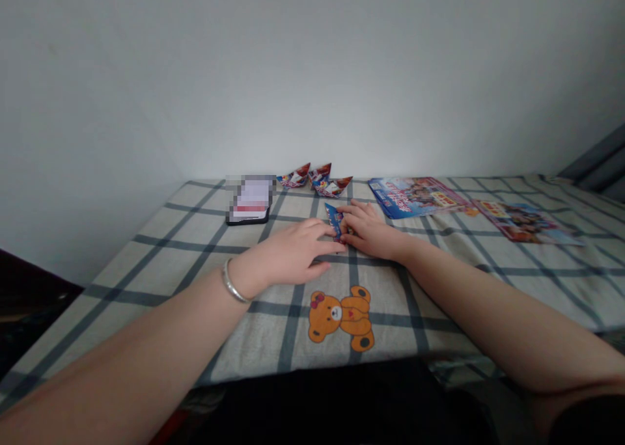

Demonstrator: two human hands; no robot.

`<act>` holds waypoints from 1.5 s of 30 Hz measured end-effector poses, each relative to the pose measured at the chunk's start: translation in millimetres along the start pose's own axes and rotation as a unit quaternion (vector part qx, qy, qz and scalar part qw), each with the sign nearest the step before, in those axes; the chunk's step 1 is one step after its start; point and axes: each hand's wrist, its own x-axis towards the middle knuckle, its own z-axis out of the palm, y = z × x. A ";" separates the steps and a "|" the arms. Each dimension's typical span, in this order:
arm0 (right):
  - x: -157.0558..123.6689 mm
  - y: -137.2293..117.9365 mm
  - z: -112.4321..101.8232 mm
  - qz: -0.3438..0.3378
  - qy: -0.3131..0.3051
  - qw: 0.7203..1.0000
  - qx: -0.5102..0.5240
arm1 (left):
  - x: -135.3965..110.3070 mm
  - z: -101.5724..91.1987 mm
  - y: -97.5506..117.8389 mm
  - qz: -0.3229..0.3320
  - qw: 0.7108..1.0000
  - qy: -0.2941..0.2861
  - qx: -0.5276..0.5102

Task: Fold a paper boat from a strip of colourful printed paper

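A small folded piece of blue and red printed paper (334,220) lies on the checked cloth (195,250) between my two hands. My left hand (293,253) lies flat with its fingers stretched out, the fingertips pressing on the paper's near edge. My right hand (368,230) rests palm down beside it, fingers on the paper's right side. A silver bangle (233,283) sits on my left wrist. Three folded paper boats (316,178) stand in a row near the wall behind the hands.
A dark phone (250,201) lies at the back left of the cloth. Two printed leaflets (415,196) (525,222) lie flat at the back right. An orange bear print (342,318) is on the cloth near the front edge. A white wall stands right behind.
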 end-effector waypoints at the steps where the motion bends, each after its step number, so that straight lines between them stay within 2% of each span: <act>1: 0.1 -0.2 -0.2 0.001 -0.002 1.000 0.001 | 0.0 2.1 0.4 -0.007 1.000 0.003 0.001; 7: 0.9 -0.3 -0.1 0.004 -0.007 1.000 0.006 | 0.0 11.7 -1.0 -0.021 0.999 0.024 -0.022; 18: 1.7 0.6 -1.5 0.013 -0.022 1.000 0.002 | 2.4 0.5 1.3 -0.033 0.998 -0.018 -0.043; 30: 1.9 4.0 0.4 0.004 -0.015 1.000 0.006 | 0.9 -6.7 -1.3 -0.017 0.995 -0.025 -0.091; 35: 1.8 2.3 0.4 0.004 -0.007 1.000 0.009 | -0.1 -3.4 -3.2 -0.013 0.996 -0.006 -0.090; 39: 1.8 2.0 -0.9 -0.012 0.002 1.000 0.011 | 0.6 -0.9 -6.7 -0.009 0.997 -0.013 -0.078; 45: 0.2 -4.4 -8.8 0.023 -0.036 0.998 0.035 | 1.5 -0.2 -3.2 -0.017 0.997 -0.011 -0.072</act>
